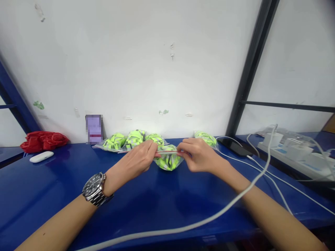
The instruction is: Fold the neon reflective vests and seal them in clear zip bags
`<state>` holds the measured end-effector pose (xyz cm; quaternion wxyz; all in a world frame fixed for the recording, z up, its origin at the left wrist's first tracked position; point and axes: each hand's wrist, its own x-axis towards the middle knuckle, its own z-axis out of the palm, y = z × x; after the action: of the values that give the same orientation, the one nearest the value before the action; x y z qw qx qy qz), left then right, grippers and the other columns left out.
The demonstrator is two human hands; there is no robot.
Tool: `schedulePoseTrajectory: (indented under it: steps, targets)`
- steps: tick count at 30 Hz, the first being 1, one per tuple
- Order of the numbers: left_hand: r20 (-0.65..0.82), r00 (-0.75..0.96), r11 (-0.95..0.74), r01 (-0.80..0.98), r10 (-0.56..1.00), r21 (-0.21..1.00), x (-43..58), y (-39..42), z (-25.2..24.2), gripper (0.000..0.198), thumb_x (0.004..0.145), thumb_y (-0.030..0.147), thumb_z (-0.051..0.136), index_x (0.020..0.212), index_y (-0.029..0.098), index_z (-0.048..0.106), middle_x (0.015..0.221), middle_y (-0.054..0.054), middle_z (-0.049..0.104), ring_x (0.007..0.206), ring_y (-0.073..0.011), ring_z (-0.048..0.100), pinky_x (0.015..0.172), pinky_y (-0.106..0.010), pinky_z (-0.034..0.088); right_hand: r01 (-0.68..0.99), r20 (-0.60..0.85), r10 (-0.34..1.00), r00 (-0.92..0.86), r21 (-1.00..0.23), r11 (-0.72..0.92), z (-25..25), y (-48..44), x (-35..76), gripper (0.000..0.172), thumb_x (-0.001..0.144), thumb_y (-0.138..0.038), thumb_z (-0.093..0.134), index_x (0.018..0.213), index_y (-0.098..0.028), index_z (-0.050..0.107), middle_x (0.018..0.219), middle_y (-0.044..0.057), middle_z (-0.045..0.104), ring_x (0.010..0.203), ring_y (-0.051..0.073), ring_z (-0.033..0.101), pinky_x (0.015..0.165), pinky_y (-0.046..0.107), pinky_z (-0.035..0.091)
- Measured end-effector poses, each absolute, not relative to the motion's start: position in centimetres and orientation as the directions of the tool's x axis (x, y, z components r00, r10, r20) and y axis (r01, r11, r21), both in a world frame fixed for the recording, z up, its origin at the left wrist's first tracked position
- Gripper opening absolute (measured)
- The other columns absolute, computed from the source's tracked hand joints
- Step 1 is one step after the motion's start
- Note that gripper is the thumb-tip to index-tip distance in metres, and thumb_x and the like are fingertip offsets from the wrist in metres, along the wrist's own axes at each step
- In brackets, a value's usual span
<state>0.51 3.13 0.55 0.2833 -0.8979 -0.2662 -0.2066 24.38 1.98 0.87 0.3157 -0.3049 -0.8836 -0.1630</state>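
Between my hands hangs a clear zip bag (169, 162) with folded neon yellow-green and grey fabric inside. My left hand (142, 156) pinches the left end of the bag's top strip, and my right hand (195, 154) pinches the right end. The strip is stretched level between them, with a reddish line along it. Behind my left hand, several similar bags (114, 142) of the same fabric lie in a row by the wall. Another such bag (205, 137) lies behind my right hand.
A red crumpled bag (44, 140) and a white oval case (42, 157) lie left on the blue table (125, 216). A phone (94, 129) leans on the wall. Right are a dark phone (234, 146) and a power strip (293, 157). A white cable (204, 221) crosses in front.
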Motion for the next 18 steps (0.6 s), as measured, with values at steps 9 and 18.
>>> schedulePoseTrajectory:
  steps: [9, 18]
  targets:
    - [0.492, 0.818, -0.754, 0.517, 0.297, -0.405, 0.9, 3.4, -1.2, 0.022, 0.099, 0.020, 0.032, 0.085, 0.015, 0.049, 0.066, -0.001, 0.051, 0.059, -0.0146, 0.047, 0.056, -0.028, 0.040, 0.729, 0.572, 0.505, -0.647, 0.271, 0.628, 1.8, 0.3, 23.5, 0.033, 0.074, -0.052, 0.058, 0.078, -0.019, 0.061, 0.064, 0.005, 0.055, 0.063, 0.018, 0.045, 0.058, 0.031, 0.026]
    - [0.347, 0.876, -0.865, 0.433, 0.336, -0.254, 2.5, 2.2, -2.9, 0.033, 0.097, 0.028, 0.038, 0.126, 0.012, 0.044, 0.106, -0.014, 0.060, 0.101, -0.0243, 0.057, 0.085, -0.037, 0.048, 0.814, 0.356, 0.734, -0.578, 0.312, 0.490, -0.2, 1.3, 22.4, 0.033, 0.076, -0.023, 0.063, 0.108, -0.021, 0.054, 0.103, 0.012, 0.056, 0.094, 0.029, 0.049, 0.058, 0.029, 0.041]
